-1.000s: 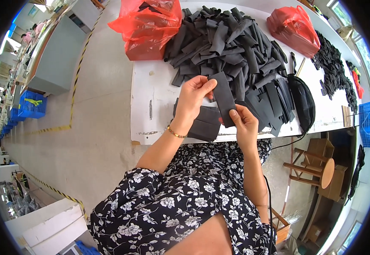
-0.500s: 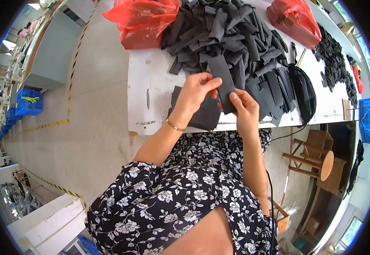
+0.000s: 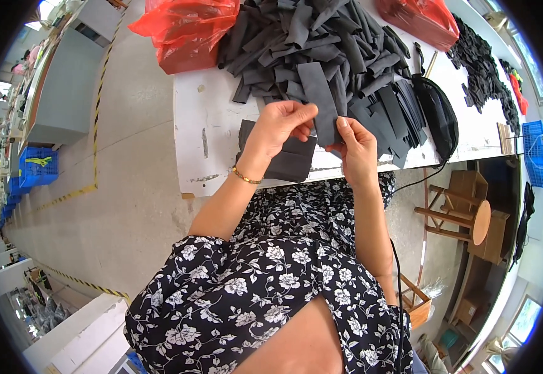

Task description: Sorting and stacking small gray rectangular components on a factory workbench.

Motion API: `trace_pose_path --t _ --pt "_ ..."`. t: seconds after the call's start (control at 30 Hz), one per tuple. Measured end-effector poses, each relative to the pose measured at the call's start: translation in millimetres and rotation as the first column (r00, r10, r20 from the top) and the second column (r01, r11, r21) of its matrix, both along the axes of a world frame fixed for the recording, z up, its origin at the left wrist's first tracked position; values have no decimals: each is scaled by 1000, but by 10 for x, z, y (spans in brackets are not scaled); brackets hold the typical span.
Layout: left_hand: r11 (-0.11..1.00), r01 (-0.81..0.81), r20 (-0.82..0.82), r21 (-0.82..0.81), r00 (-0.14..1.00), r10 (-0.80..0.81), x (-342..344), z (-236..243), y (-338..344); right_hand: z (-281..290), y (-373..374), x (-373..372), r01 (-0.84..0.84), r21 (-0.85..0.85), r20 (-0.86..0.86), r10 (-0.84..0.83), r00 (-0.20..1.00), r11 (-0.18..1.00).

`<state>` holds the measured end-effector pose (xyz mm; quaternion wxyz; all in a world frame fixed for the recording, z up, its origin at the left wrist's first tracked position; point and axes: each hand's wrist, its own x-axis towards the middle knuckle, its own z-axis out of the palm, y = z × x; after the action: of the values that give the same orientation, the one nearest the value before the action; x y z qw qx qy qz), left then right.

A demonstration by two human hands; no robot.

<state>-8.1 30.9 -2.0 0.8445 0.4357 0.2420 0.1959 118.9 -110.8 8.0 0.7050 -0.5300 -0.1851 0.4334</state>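
Observation:
A flat, dark grey fabric strip (image 3: 316, 84) is held up over the front of the white table. My right hand (image 3: 357, 153) pinches its lower end, thumb on top. My left hand (image 3: 277, 128) is closed, its thumb and fingers at the strip's left edge; the fingers behind are partly hidden. Under and beside my left hand lies a neat stack of dark strips (image 3: 290, 163). A fanned set of flat strips (image 3: 391, 121) lies to the right of my right hand. Beyond both hands rises a big loose heap of similar strips (image 3: 321, 47), many curled or folded.
Red plastic bags (image 3: 190, 31) (image 3: 424, 22) stand at the table's far left and far right. A black pouch (image 3: 438, 121) with a cord lies at the right. More small black pieces (image 3: 486, 68) cover the right-hand table. A wooden stool (image 3: 471, 218) stands below it.
My left thumb has slid from the strip's face to its left edge. The whole view has shifted slightly, so the table and heap appear farther up and left.

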Motion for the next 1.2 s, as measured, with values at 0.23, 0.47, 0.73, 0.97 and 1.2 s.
trace_pose_path --t 0.23,0.47,0.73,0.97,1.2 --pt "998 -5 57 62 998 1 -19 -17 -78 -15 -1 0 9 -30 82 -6 997 1000" --pt "991 46 -21 130 999 -43 -28 16 -175 -7 -10 -30 54 -32 111 -50 993 998" --pt "971 -239 148 32 961 232 -261 64 152 236 -18 -13 37 -211 533 83 842 977" --pt "841 -236 -150 486 926 347 -903 71 161 292 145 -124 -77 -215 873 226 432 974" --pt "171 -223 -2 960 604 797 -958 -442 -417 -312 327 -206 -39 -272 957 265 -121 962"
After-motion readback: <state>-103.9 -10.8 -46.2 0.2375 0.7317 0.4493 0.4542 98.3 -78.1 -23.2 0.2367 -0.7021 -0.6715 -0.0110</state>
